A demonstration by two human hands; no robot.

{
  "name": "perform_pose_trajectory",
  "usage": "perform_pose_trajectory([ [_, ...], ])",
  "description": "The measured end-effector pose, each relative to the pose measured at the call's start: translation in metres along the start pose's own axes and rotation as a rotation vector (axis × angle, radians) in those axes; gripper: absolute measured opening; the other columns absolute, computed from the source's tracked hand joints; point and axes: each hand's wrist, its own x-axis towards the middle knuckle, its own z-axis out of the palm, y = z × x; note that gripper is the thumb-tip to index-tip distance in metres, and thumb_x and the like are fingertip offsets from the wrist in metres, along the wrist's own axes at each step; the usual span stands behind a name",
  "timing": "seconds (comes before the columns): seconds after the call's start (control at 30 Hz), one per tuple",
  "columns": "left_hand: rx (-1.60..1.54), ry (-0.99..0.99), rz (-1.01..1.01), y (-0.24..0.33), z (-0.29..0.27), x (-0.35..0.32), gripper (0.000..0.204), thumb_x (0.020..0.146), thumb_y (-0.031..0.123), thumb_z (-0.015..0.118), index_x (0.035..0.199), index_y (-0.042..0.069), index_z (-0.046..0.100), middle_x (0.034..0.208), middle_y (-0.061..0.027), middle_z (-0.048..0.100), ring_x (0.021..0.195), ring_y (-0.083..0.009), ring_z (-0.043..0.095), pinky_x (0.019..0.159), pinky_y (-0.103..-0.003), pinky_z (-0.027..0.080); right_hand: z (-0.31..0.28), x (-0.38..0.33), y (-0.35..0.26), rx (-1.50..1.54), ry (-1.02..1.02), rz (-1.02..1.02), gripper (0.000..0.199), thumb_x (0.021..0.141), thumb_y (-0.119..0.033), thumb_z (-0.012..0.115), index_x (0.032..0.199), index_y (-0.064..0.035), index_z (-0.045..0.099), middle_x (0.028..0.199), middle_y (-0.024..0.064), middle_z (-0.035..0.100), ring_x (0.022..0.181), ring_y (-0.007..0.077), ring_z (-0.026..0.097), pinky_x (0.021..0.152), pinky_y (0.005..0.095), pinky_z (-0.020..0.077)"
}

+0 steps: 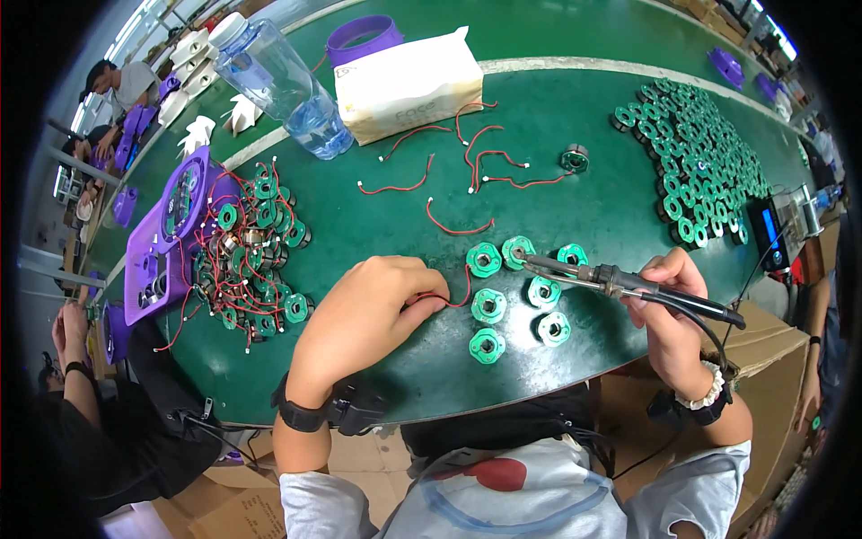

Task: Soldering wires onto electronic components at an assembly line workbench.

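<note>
Head view showed the left hand point(373, 310) pinching a red lead wire point(446, 299) between thumb and fingertips, low on the green table point(377, 216), just left of a cluster of green wound coils point(488, 305). The right hand point(669, 310) had its fingers wrapped tight around a soldering iron point(620, 280), whose tip rested at one of the two coils at the back of the cluster.

Seven coils sat in that cluster. Roughly eight loose red wires point(467, 153) were scattered further back, near one grey coil point(575, 159) standing alone. One clear water bottle point(283, 81) lay beside one cream tissue pack point(409, 83). A wired pile of coils point(256, 260) sat to the left and a large bare batch point(700, 157) to the right, both too crowded to count.

The risk, as I judged it, was the hot tip sitting close to the pinching fingers: a slip could burn skin, or the thin wire could spring off its pad before solder set. The iron's cord could also drag neighbouring coils.
</note>
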Motion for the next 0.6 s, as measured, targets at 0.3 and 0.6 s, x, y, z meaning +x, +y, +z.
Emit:
perform_pose_trajectory([
  [0.3,0.028,0.016,-0.074,0.004,0.007,0.001,0.006,0.075,0.003,0.056,0.079,-0.001,0.060,0.072,-0.0122,0.057,0.067,-0.0284,0.056,0.060,-0.034,0.044,0.007,0.000,0.008,-0.005,0.007,0.049,0.022,0.073,0.005,0.062,0.083,-0.0037,0.045,0.075,0.0036,0.056,0.060,0.0043,0.050,0.052,0.0167,0.0386],
  [0.6,-0.134,-0.010,-0.076,0.010,0.009,0.003,0.008,0.076,0.007,0.055,0.077,0.000,0.059,0.072,-0.0131,0.057,0.066,-0.0326,0.053,0.059,-0.038,0.043,0.016,0.000,0.014,-0.044,-0.034,0.047,0.021,0.070,0.004,0.065,0.081,-0.0034,0.049,0.078,0.0012,0.053,0.069,0.0044,0.051,0.062,0.0185,0.0408],
])
